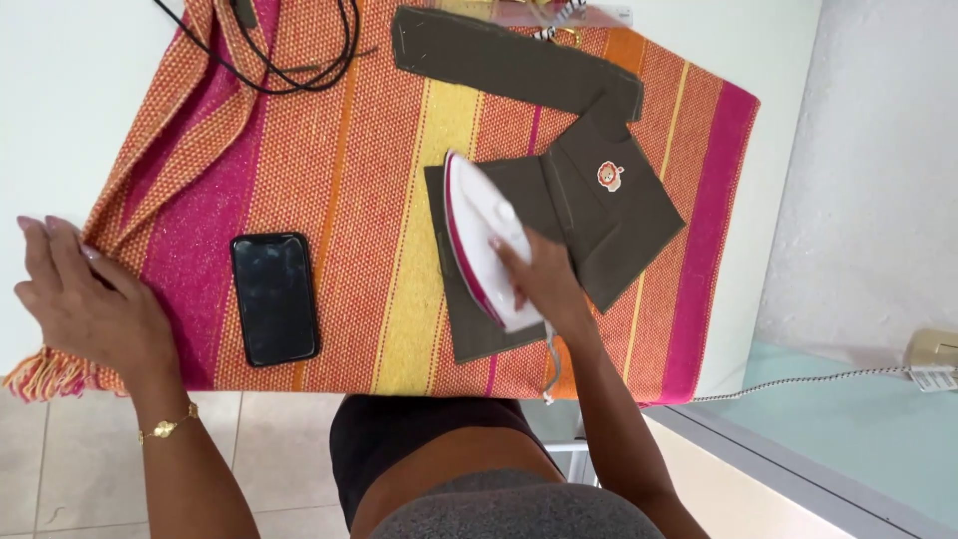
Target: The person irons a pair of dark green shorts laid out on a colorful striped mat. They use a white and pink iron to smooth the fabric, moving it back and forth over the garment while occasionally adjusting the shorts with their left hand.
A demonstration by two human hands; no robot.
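Observation:
My right hand grips the handle of a white and pink clothes iron, which rests flat on a folded dark olive garment. The garment has a small round orange patch and a long sleeve stretched toward the far edge. It lies on a striped orange, pink and yellow cloth spread over the table. My left hand lies flat, fingers together, on the cloth's near left corner and holds nothing.
A black phone lies face up on the cloth between my hands. A black cable loops at the far left. The iron's braided cord runs right to a beige plug. Tiled floor lies below the table edge.

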